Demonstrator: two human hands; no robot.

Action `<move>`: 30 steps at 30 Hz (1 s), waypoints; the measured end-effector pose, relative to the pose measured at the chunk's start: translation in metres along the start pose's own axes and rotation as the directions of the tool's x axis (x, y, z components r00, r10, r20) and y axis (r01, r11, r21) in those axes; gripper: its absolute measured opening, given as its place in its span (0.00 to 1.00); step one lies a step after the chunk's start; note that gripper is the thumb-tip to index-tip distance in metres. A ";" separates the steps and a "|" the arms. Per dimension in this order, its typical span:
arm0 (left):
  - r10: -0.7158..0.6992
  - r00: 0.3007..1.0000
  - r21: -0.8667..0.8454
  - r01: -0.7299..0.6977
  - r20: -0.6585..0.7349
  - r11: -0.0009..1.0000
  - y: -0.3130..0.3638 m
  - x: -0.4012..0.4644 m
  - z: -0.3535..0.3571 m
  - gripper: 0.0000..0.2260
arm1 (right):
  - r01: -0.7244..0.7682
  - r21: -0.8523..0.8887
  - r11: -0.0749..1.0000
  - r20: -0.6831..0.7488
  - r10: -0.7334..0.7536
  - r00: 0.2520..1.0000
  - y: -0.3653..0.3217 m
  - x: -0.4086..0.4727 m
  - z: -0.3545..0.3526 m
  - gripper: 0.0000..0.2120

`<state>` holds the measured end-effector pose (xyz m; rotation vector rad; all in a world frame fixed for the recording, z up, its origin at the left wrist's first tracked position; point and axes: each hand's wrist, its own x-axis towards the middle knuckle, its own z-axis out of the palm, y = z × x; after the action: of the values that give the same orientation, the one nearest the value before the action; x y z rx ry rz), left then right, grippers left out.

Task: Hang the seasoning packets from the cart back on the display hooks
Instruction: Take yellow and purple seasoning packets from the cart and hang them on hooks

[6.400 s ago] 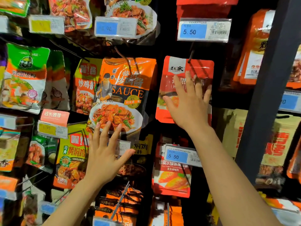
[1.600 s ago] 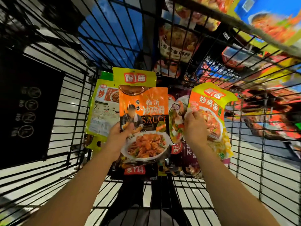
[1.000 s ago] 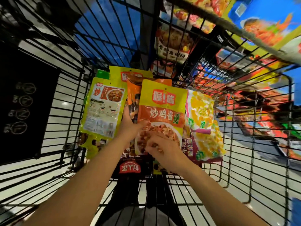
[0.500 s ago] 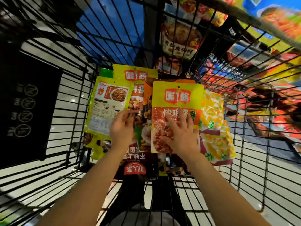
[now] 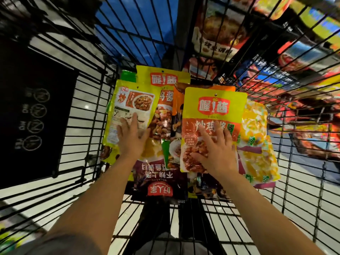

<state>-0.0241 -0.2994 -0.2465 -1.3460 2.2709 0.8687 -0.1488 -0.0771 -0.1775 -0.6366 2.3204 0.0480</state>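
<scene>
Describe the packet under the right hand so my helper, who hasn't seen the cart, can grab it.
In the wire cart, the right hand lies spread on the topmost yellow-green packet. Unlike the left yellow packet showing its printed back, this one faces front, with a red logo.

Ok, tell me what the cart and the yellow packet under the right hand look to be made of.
Cart: looks like metal wire with a black coating, judging by the thin rigid bars in a grid. Yellow packet: apparently glossy printed plastic film, with sheen, soft wrinkles and a punched hang hole; the right hand rests flat on it.
</scene>
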 end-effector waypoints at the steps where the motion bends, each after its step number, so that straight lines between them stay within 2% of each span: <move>1: 0.037 0.998 0.009 -0.037 -0.053 0.999 -0.001 -0.001 -0.001 0.30 | 0.003 0.008 1.000 -0.005 -0.003 1.000 0.000 0.000 0.000 0.41; 5: 0.216 0.946 0.070 -0.205 -0.244 0.976 0.004 -0.015 -0.001 0.14 | 0.006 0.021 1.000 -0.011 -0.005 1.000 0.000 -0.001 -0.001 0.41; 7: 0.188 0.939 0.016 -0.192 -0.289 0.981 0.011 -0.025 -0.004 0.11 | 0.002 0.037 0.999 -0.001 -0.002 1.000 0.000 -0.001 -0.001 0.41; 10: 0.081 0.950 -0.121 -0.122 -0.301 0.985 0.016 -0.041 -0.022 0.12 | 0.015 0.094 0.995 0.000 -0.015 1.000 0.001 0.001 -0.002 0.41; 12: 0.059 0.944 -0.219 -0.135 -0.324 0.966 0.019 -0.052 -0.046 0.12 | 0.018 0.113 0.993 0.015 -0.019 1.000 0.002 0.002 -0.004 0.40; 15: 0.057 0.938 -0.466 -0.222 -0.342 0.857 0.030 -0.069 -0.088 0.05 | 0.004 0.115 0.993 0.037 -0.009 0.999 0.002 0.003 -0.007 0.40; 17: 0.039 0.960 -0.619 -0.210 -0.278 0.757 0.046 -0.087 -0.111 0.08 | 0.016 0.154 0.988 0.046 -0.024 0.999 0.003 0.003 -0.011 0.39; 19: 0.050 0.983 -0.718 -0.165 -0.179 0.676 0.063 -0.109 -0.123 0.08 | 0.050 0.304 0.952 0.011 -0.056 0.998 0.006 0.003 -0.016 0.35; 21: 0.071 0.996 -0.794 -0.089 -0.058 0.601 0.082 -0.126 -0.120 0.07 | 0.065 0.536 0.842 -0.069 -0.033 0.997 0.016 0.005 -0.017 0.30; 23: 0.090 0.995 -0.850 -0.006 0.049 0.528 0.105 -0.135 -0.109 0.07 | 0.047 0.762 0.646 -0.111 0.059 0.992 0.029 0.004 -0.023 0.25; 24: 0.094 0.992 -0.866 0.030 0.089 0.500 0.117 -0.137 -0.102 0.07 | 0.015 0.864 0.503 -0.090 0.125 0.988 0.036 0.004 -0.026 0.23; 26: 0.109 0.982 -0.870 0.083 0.155 0.486 0.141 -0.141 -0.085 0.08 | -0.109 0.988 0.113 0.082 0.222 0.972 0.048 -0.001 -0.036 0.18; 27: 0.111 0.976 -0.862 0.109 0.187 0.496 0.151 -0.141 -0.074 0.08 | -0.166 0.983 -0.074 0.179 0.226 0.958 0.052 0.000 -0.039 0.18; 28: 0.112 0.972 -0.847 0.119 0.204 0.518 0.157 -0.138 -0.063 0.08 | -0.220 0.958 -0.182 0.259 0.232 0.937 0.056 -0.001 -0.043 0.21; 30: 0.092 0.980 -0.785 0.083 0.176 0.614 0.160 -0.125 -0.040 0.06 | -0.305 0.936 -0.173 0.342 0.260 0.903 0.064 0.003 -0.040 0.29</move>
<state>-0.1046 -0.1872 -0.0921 -1.4538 1.7432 2.0818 -0.2053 -0.0308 -0.1591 0.7587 1.6045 -1.4164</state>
